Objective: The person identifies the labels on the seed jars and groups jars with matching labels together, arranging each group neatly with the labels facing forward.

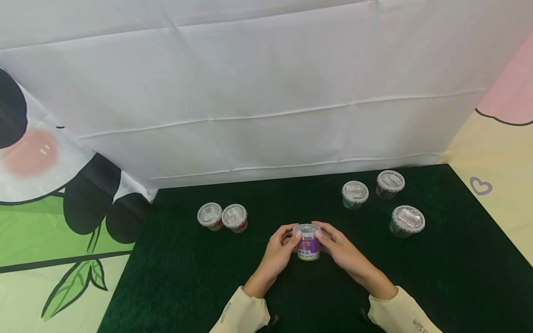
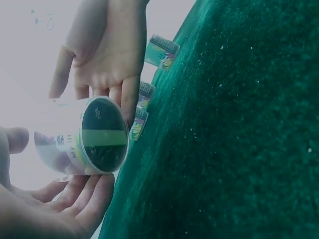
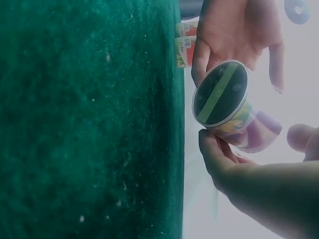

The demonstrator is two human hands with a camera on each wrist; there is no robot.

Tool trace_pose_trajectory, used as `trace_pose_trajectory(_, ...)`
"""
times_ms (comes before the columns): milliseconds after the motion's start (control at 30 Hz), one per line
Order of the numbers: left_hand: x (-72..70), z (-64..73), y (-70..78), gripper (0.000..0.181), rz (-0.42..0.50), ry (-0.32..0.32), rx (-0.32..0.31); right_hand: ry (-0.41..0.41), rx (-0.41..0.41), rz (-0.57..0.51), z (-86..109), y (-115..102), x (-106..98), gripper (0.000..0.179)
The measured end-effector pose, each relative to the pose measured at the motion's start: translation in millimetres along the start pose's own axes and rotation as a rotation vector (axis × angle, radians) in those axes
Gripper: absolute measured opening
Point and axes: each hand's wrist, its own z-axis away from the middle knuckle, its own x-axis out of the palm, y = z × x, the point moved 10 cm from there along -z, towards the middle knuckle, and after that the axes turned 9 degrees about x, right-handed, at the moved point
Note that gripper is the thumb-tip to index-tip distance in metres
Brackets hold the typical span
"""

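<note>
Between my two hands is a small clear plastic tub [image 1: 308, 243] with a purple label, held upright above the green cloth. My left hand [image 1: 278, 254] grips its left side, thumb toward the front. On the other side my right hand [image 1: 343, 252] holds it the same way, fingers curving behind. From below, the left wrist view shows the tub's round base [image 2: 104, 134] with a pale green stripe across it. That base [image 3: 222, 94] also faces the right wrist camera, tilted in that picture.
Two lidded tubs with red labels, one [image 1: 210, 215] beside another [image 1: 235, 217], stand at the left. Three more lidded tubs stand at the right: one [image 1: 355, 194], one farther back [image 1: 390, 183] and one nearer [image 1: 408, 221]. A white cloth wall [image 1: 266, 115] rises behind the green table [image 1: 175, 286].
</note>
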Motion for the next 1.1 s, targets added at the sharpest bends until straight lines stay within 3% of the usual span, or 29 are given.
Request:
trace_pose_trajectory(200, -7.6, 1.5, 2.5, 0.048, -0.067, 0.072, 0.017, 0.111, 0.003, 0.021, 9.3, -14, 5, 0.059)
trace_pose_trajectory(600, -8.4, 4.1, 7.2, 0.048, -0.143, 0.078, 0.011, 0.151, 0.017, 0.043, 6.8, -12, 8, 0.055)
trace_pose_trajectory(933, -12.5, 6.6, -0.7, 0.052, 0.001, -0.007, -0.047, 0.026, -0.016, 0.000, 3.6, -8, 10, 0.060)
trace_pose_trajectory(1100, -12.6, 9.2, -2.7, 0.054, 0.012, -0.067, -0.052, -0.056, -0.039, -0.001, -26.7, 29, 3, 0.067)
